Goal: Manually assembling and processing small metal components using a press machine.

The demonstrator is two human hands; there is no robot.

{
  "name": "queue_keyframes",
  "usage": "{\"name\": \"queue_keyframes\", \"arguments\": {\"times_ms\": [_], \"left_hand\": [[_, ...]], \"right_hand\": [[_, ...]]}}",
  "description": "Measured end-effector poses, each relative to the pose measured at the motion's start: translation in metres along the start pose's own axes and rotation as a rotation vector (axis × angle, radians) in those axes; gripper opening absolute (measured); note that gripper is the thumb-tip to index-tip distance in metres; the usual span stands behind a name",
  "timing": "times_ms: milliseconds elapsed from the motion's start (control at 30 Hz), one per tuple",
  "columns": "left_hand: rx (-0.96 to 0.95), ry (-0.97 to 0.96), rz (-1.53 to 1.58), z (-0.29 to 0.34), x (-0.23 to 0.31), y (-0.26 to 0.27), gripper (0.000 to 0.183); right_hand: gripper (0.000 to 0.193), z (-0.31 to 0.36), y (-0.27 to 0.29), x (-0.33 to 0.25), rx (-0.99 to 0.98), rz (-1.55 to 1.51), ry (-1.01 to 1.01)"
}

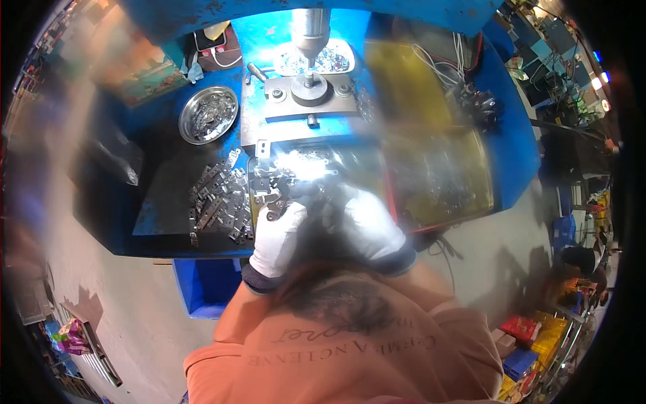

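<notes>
My left hand [274, 237], in a white glove, is closed with thumb and fingertips on a small metal part [274, 210] with a dark round end. More shiny metal pieces [264, 180] lie just beyond those fingers. My right hand [371, 223], also gloved in white, reaches in from the right with its fingers toward the brightly lit middle. Glare and blur hide its fingertips. Left of my left hand spreads a heap of flat metal strips [219, 202] with holes. Ahead of both hands stands a press with a steel spindle [311, 34] over a round die [310, 89].
A round steel bowl [190, 137] of small metal pieces sits at the left. Behind the die is a white tray [282, 62] with small parts. Yellowish trays [420, 87] and cables [437, 71] occupy the right side. Below the bench edge hangs a blue bin [190, 293].
</notes>
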State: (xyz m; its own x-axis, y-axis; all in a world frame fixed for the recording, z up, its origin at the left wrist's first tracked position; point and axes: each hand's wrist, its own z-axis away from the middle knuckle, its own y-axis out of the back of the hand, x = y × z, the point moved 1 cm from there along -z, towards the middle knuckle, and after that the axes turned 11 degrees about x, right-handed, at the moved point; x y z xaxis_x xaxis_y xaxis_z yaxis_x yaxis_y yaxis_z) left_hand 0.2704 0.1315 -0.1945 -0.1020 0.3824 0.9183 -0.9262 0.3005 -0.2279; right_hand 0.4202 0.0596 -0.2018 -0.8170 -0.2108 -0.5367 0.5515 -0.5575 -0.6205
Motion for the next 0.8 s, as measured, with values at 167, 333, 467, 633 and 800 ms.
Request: {"name": "queue_keyframes", "arguments": {"times_ms": [167, 333, 467, 633, 800], "left_hand": [[-0.094, 0.126, 0.005, 0.009, -0.001, 0.009, 0.025], [-0.172, 0.097, -0.085, 0.025, 0.004, 0.017, 0.033], [-0.087, 0.111, -0.030, 0.017, 0.001, 0.009, 0.025], [-0.020, -0.018, 0.018, 0.006, 0.007, -0.004, 0.022], [-0.026, -0.028, 0.110, -0.002, 0.008, -0.011, 0.024]], "right_hand": [[0.019, 0.024, -0.001, -0.003, 0.019, 0.085, -0.040], [0.019, 0.053, 0.007, -0.040, -0.059, 1.073, 0.703], [0.023, 0.020, 0.036, -0.051, 0.406, 1.534, 1.534], [0.023, -0.010, 0.026, -0.047, 0.315, 1.616, 1.601], [0.026, -0.031, 0.027, -0.045, 0.257, 1.733, 1.596]]}}
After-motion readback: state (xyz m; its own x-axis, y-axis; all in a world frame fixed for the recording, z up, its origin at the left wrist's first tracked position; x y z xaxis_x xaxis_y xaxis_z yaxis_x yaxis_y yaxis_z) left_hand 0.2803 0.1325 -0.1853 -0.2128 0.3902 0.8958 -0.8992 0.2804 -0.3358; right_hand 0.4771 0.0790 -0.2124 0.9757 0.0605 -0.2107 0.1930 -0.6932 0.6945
